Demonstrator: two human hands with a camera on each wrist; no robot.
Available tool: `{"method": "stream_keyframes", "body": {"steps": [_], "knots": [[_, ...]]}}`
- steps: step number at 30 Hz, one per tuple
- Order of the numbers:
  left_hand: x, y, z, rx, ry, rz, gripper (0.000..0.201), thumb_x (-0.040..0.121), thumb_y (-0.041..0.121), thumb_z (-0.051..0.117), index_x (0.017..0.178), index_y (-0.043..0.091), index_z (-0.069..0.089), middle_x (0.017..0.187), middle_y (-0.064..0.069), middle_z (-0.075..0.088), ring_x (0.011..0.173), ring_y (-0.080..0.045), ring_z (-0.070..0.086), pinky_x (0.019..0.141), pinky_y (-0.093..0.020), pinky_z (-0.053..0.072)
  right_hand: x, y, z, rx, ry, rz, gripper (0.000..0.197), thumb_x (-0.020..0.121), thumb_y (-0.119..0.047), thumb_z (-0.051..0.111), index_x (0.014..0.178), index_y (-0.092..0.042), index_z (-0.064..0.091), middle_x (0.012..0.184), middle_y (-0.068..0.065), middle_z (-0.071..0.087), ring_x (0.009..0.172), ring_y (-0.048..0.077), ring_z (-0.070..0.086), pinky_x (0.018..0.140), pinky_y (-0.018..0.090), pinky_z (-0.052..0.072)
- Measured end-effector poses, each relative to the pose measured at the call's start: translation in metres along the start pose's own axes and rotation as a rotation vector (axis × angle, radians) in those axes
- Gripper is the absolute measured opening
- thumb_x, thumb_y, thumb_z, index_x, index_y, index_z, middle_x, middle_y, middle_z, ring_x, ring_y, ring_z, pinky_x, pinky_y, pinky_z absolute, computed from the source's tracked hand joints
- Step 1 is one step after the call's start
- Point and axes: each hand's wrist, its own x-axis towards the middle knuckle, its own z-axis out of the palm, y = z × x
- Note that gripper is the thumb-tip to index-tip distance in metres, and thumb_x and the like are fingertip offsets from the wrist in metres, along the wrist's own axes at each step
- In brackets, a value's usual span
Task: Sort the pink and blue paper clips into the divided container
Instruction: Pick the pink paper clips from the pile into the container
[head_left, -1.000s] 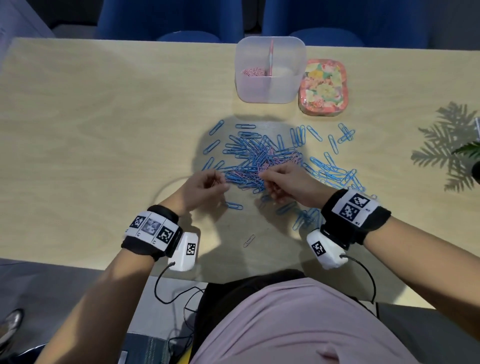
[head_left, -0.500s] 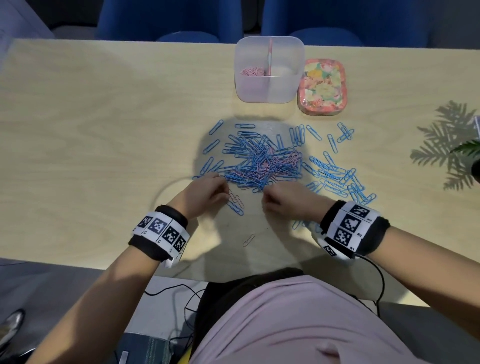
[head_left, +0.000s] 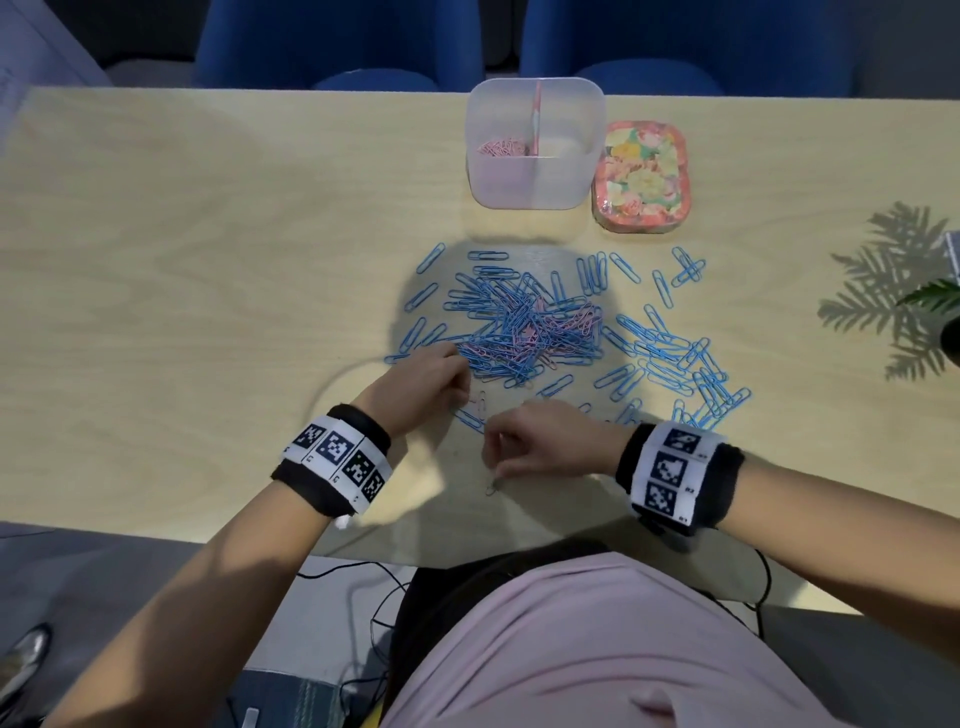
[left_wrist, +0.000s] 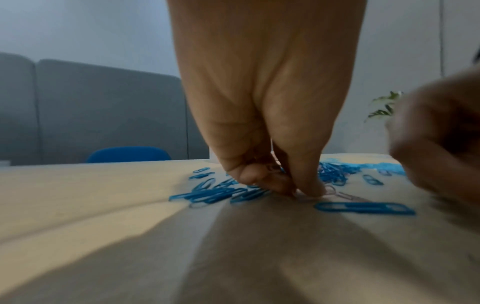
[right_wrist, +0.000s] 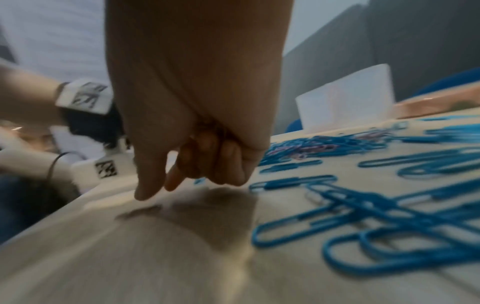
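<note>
Two hands work at the near edge of a pile of paper clips in the head view, mostly blue with pink ones tangled in its middle. The left hand rests at the pile's near-left edge, fingertips bunched down on the wooden table. The right hand sits nearer the person, its fingers curled, with a lone pale clip just below its fingertips; whether it is touched I cannot tell. Loose blue clips spread to the right. At the far edge stands the divided container, translucent, with pink clips in its left compartment; just beside it on the right lies a floral tin.

From the left wrist, the thumb and fingers press together on a pale pink clip lying on the table, blue clips around them.

From the right wrist, blurred, the right hand hangs with fingers curled inward and the thumb pointing down just above the table; I cannot tell if anything is held. Blue clips lie beside it.
</note>
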Motion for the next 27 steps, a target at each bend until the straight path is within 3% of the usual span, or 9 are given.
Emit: {"method": "stream_keyframes", "body": {"steps": [6, 9, 11, 13, 15, 18, 21, 24, 27], "knots": [[0.001, 0.008, -0.006, -0.684, 0.028, -0.294, 0.017, 0.094, 0.004, 0.045, 0.106, 0.010, 0.056, 0.076, -0.001, 0.056, 0.060, 0.004, 0.054, 0.061, -0.010, 0.043, 0.000, -0.010, 0.014, -0.177, -0.046, -0.023, 0.017, 0.088, -0.025, 0.055, 0.099, -0.015, 0.062, 0.103, 0.008, 0.067, 0.098, 0.028, 0.060, 0.073, 0.033, 0.041], [0.006, 0.017, -0.009, -1.174, -0.057, -0.521, 0.023, 0.093, 0.000, 0.038, 0.087, 0.011, 0.057, 0.068, -0.006, 0.049, 0.054, -0.009, 0.049, 0.050, -0.015, 0.043, -0.005, -0.007, 0.011, -0.221, -0.094, 0.012, 0.017, 0.089, -0.022, 0.051, 0.097, -0.009, 0.060, 0.102, 0.014, 0.065, 0.093, 0.031, 0.060, 0.070, 0.033, 0.040], [0.011, 0.021, -0.012, -1.241, -0.053, -0.568, 0.020, 0.089, 0.010, 0.046, 0.071, 0.014, 0.052, 0.066, -0.002, 0.043, 0.049, -0.007, 0.042, 0.044, -0.015, 0.038, -0.009, 0.002, 0.006, -0.119, -0.080, 0.048, 0.007, 0.086, -0.018, 0.053, 0.083, -0.013, 0.057, 0.088, 0.011, 0.066, 0.076, 0.026, 0.057, 0.064, 0.029, 0.035], [0.011, 0.022, -0.011, -1.112, -0.047, -0.508, 0.026, 0.088, 0.021, 0.056, 0.064, 0.017, 0.047, 0.063, 0.000, 0.040, 0.048, -0.006, 0.037, 0.043, -0.013, 0.033, -0.015, 0.014, -0.005, 0.119, -0.014, 0.100, 0.023, 0.084, -0.010, 0.056, 0.066, -0.023, 0.047, 0.067, -0.002, 0.057, 0.056, 0.005, 0.047, 0.060, 0.023, 0.034], [0.007, 0.024, -0.008, -0.868, -0.032, -0.421, 0.025, 0.088, 0.024, 0.060, 0.067, 0.016, 0.048, 0.061, 0.002, 0.043, 0.050, -0.006, 0.038, 0.046, -0.013, 0.032, -0.023, 0.024, -0.022, 0.414, 0.098, 0.175, 0.031, 0.085, -0.002, 0.055, 0.066, -0.026, 0.046, 0.063, -0.007, 0.051, 0.049, -0.002, 0.044, 0.053, 0.015, 0.036], [0.003, 0.028, 0.003, -0.424, -0.006, -0.413, 0.026, 0.083, 0.034, 0.065, 0.075, 0.015, 0.050, 0.063, 0.005, 0.049, 0.056, -0.009, 0.042, 0.052, -0.021, 0.032, -0.035, 0.040, -0.042, 0.867, 0.271, 0.336, 0.025, 0.089, 0.003, 0.047, 0.083, -0.020, 0.056, 0.061, -0.002, 0.055, 0.043, 0.004, 0.045, 0.040, 0.015, 0.035], [0.001, 0.038, 0.015, -0.124, 0.110, -0.492, 0.031, 0.077, 0.041, 0.066, 0.075, 0.015, 0.050, 0.069, 0.001, 0.053, 0.064, -0.017, 0.049, 0.054, -0.029, 0.031, -0.035, 0.051, -0.057, 1.099, 0.460, 0.468, 0.027, 0.088, 0.001, 0.038, 0.076, -0.015, 0.056, 0.059, 0.004, 0.048, 0.038, 0.009, 0.040, 0.040, 0.016, 0.024], [0.000, 0.047, 0.023, -0.086, 0.159, -0.481, 0.024, 0.081, 0.034, 0.062, 0.078, 0.012, 0.054, 0.080, -0.005, 0.061, 0.079, -0.024, 0.056, 0.065, -0.034, 0.040, -0.024, 0.051, -0.063, 0.801, 0.612, 0.418, 0.024, 0.090, -0.011, 0.050, 0.066, -0.012, 0.054, 0.055, 0.000, 0.043, 0.040, 0.004, 0.037, 0.043, 0.021, 0.025], [0.003, 0.048, 0.025, -0.059, 0.139, -0.464, 0.018, 0.087, 0.026, 0.059, 0.082, 0.008, 0.059, 0.089, -0.011, 0.067, 0.088, -0.029, 0.060, 0.076, -0.041, 0.047, -0.007, 0.044, -0.057, 0.332, 0.579, 0.252, 0.007, 0.084, -0.020, 0.064, 0.086, -0.013, 0.064, 0.054, -0.011, 0.043, 0.048, 0.001, 0.042, 0.054, 0.022, 0.031]]}}
